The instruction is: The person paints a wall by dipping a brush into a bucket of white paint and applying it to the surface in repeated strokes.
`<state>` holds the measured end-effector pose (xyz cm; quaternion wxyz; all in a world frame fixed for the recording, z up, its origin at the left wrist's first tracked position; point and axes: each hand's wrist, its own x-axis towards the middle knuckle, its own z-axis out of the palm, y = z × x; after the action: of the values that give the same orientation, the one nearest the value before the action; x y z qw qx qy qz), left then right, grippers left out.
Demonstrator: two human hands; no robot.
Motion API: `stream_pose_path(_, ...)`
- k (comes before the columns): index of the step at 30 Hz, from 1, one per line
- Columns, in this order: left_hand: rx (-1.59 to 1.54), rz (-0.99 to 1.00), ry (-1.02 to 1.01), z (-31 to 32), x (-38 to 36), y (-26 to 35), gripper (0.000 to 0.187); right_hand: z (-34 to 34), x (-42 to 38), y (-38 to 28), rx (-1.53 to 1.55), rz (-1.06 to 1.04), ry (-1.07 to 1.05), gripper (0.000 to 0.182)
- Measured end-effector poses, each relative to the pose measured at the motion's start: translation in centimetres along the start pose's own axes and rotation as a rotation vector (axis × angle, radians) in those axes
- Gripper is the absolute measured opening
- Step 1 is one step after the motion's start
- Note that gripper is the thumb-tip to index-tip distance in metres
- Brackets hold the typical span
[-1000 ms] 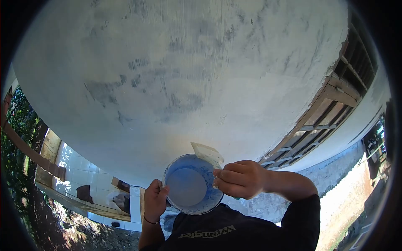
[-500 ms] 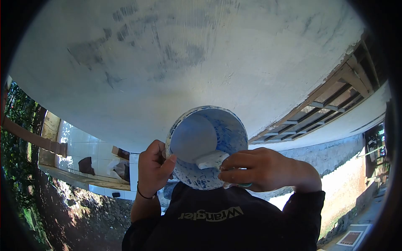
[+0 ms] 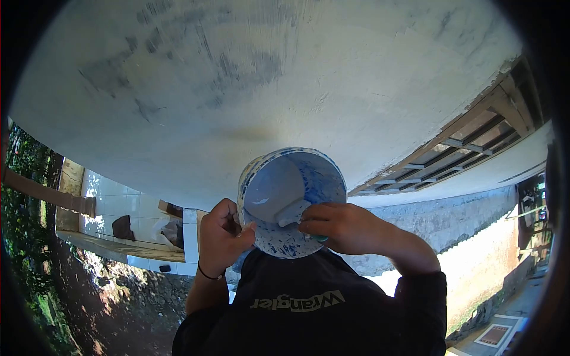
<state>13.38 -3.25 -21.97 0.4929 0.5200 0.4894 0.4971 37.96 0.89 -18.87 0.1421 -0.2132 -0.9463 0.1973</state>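
My left hand [image 3: 223, 234] grips the side of a paint bucket [image 3: 292, 248], thumb over the near rim and fingers behind its wall. The bucket is tilted and its inside is streaked with blue and white. Pale paint [image 3: 270, 193] has pooled toward its left side. Closed around the handle of a paintbrush [image 3: 292, 212] is my right hand [image 3: 339, 226]. The brush's paint-coated head is inside the bucket, at the edge of the pool. A bit of green handle shows below my fingers.
A whitish wall [image 3: 332, 89] with dark patches and brush streaks rises in front of me. Wooden-framed windows [image 3: 457, 148] are on the right. At left lie a tiled ledge [image 3: 113, 199], a plastic bag [image 3: 161, 230] and dirt ground [image 3: 136, 302] beside greenery.
My right hand has moved left and slightly up, taking the brush deeper over the bucket. The bucket is tilted a little differently, and the wall view has shifted slightly.
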Motion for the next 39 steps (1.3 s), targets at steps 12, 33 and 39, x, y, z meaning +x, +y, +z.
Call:
stream_pose_path(12,-0.083,-0.068,0.081,0.5,0.0,-2.0,0.022,0.1,-0.4,0.7,0.356,0.163,0.233,0.016)
stream_pose_path(33,-0.165,-0.119,0.255,0.7,0.2,-2.6,0.023,1.0,-1.1,3.5,1.102,0.145,0.582,0.024)
stream_pose_path(39,-0.096,-0.125,0.288,1.0,-0.4,-3.9,0.024,1.9,1.2,2.3,0.513,0.032,0.271,0.012)
